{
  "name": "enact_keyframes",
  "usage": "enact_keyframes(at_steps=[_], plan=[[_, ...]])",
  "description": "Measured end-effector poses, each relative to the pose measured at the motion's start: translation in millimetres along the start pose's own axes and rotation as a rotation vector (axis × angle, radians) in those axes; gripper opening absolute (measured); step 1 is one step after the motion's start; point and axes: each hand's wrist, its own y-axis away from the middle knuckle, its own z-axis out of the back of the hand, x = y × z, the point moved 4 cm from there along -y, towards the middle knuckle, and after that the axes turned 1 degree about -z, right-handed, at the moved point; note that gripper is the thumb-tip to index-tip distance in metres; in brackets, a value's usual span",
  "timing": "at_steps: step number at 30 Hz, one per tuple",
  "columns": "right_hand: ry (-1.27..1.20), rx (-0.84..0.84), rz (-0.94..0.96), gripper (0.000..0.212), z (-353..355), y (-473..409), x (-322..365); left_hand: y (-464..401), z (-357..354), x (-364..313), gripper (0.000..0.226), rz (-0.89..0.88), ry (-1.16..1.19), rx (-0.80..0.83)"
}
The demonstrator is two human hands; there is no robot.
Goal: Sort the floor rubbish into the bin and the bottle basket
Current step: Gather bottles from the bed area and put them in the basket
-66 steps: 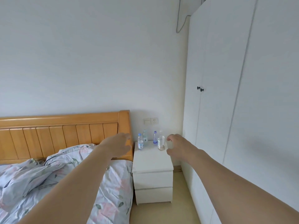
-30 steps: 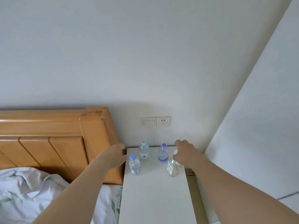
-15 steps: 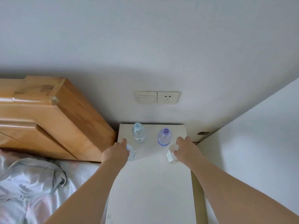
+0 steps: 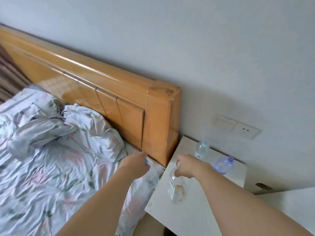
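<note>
Your two arms enter from the lower edge, both bare from the forearm down to the wrist, with no sleeve edge showing on either. Your left hand (image 4: 136, 165) and your right hand (image 4: 187, 167) are ungloved. You wear no watch, strap or bracelet on either wrist, and no ring shows on the fingers (image 4: 178, 165) that face the camera. Nothing else of your body is visible.

Soft, even daylight fills the tilted, wide-angle view. The headboard (image 4: 119, 92), left of the fingers, shows glare and shadows the wall (image 4: 204, 48) behind. Slight motion blur softens everything.
</note>
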Motion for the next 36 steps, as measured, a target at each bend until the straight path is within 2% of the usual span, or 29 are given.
enact_keyframes(at_steps=[3,9,12,16,20,25,31,36], plan=[[0.130,0.009,0.113,0.025,-4.7,6.5,72.6,44.1,21.0,57.3,0.018,0.127,0.047,-0.037],[0.430,0.097,0.427,0.031,-83.7,64.6,279.2,219.1,34.3,231.8,0.013,0.473,0.234,-0.248],[0.539,0.118,0.553,0.034,-154.5,111.0,364.8,329.2,10.2,301.7,0.014,0.654,0.320,-0.323],[0.662,0.186,0.776,0.040,-287.5,195.5,463.2,506.0,-53.5,376.1,0.015,0.896,0.404,-0.420],[0.738,0.206,1.011,0.041,-427.3,291.7,524.8,680.9,-135.2,415.9,0.018,1.151,0.457,-0.488],[0.768,0.243,1.296,0.037,-583.4,416.3,566.2,866.0,-229.8,423.8,0.021,1.441,0.483,-0.561],[0.789,0.291,1.535,0.037,-710.4,517.7,611.0,1000.2,-294.7,433.8,0.017,1.691,0.460,-0.687],[0.777,0.328,1.589,0.038,-812.2,569.1,666.2,1085.8,-346.7,476.9,0.015,1.793,0.483,-0.671]])
